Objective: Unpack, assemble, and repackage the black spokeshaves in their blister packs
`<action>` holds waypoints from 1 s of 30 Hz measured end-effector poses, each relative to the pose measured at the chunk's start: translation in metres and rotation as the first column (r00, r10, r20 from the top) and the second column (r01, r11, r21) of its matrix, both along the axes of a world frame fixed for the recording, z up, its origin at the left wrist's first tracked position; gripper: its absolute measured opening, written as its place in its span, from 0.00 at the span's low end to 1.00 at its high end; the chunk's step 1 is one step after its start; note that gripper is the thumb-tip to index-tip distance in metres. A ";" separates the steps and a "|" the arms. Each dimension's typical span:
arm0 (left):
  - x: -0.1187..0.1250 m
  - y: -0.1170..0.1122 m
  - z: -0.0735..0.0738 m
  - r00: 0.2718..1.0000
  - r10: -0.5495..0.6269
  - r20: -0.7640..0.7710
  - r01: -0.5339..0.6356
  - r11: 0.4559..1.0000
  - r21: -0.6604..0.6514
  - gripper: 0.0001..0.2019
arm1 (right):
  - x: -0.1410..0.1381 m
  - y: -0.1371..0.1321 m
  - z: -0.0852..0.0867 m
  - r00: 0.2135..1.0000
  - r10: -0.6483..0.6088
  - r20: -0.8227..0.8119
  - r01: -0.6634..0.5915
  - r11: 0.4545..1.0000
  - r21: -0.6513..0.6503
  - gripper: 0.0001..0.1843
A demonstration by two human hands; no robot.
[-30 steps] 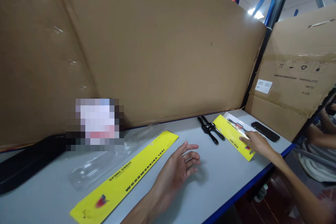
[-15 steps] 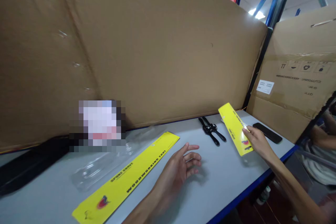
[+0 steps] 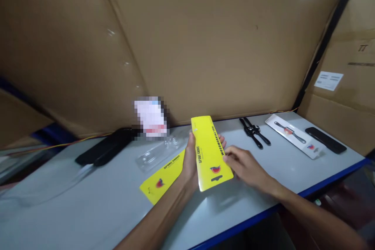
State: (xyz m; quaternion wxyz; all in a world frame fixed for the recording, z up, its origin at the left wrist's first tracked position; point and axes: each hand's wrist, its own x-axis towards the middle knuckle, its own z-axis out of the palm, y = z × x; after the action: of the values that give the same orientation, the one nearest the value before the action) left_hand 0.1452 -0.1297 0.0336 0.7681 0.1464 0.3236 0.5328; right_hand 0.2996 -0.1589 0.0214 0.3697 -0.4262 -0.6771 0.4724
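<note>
A short yellow card (image 3: 210, 152) printed "WOODWORKING TOOL" is held between both hands above the grey table (image 3: 88, 199). My left hand (image 3: 191, 160) grips its left edge, with fingertips showing past the right side. My right hand (image 3: 244, 166) closes on its right lower edge. A longer yellow card (image 3: 162, 175) lies flat on the table beneath and to the left. A clear plastic blister shell (image 3: 161, 150) lies just behind it.
A black tool with two handles (image 3: 254, 133), a white packaged tool (image 3: 294, 136) and a black phone (image 3: 325, 140) lie at the right. A black long object (image 3: 102, 152) lies at the left. Cardboard walls (image 3: 205, 47) close off the back. The table's blue edge (image 3: 322, 185) runs along the front right.
My right hand lifted the short yellow card from the right and brought it to the middle. My left hand rose and took hold of it. The white packaged tool under it now shows.
</note>
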 end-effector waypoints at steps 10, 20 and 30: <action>0.001 0.003 -0.001 0.999 0.023 0.037 -0.020 0.996 -0.092 0.34 | 0.011 -0.021 0.012 0.861 -0.087 0.502 -0.377 0.555 0.742 0.10; 0.002 0.003 -0.001 0.998 0.052 0.041 -0.049 0.995 -0.088 0.28 | 0.005 -0.024 0.008 0.663 -0.263 0.701 -0.504 0.535 0.678 0.08; -0.001 0.009 -0.010 0.997 0.013 0.078 -0.012 1.000 -0.016 0.29 | 0.010 -0.047 0.012 0.644 -0.285 0.710 -0.577 0.428 0.695 0.10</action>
State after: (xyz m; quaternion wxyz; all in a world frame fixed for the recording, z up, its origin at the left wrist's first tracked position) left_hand 0.1437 -0.1209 0.0234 0.7779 0.1174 0.2982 0.5405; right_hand 0.3095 -0.2060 0.0336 0.1726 -0.2473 -0.9423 -0.1452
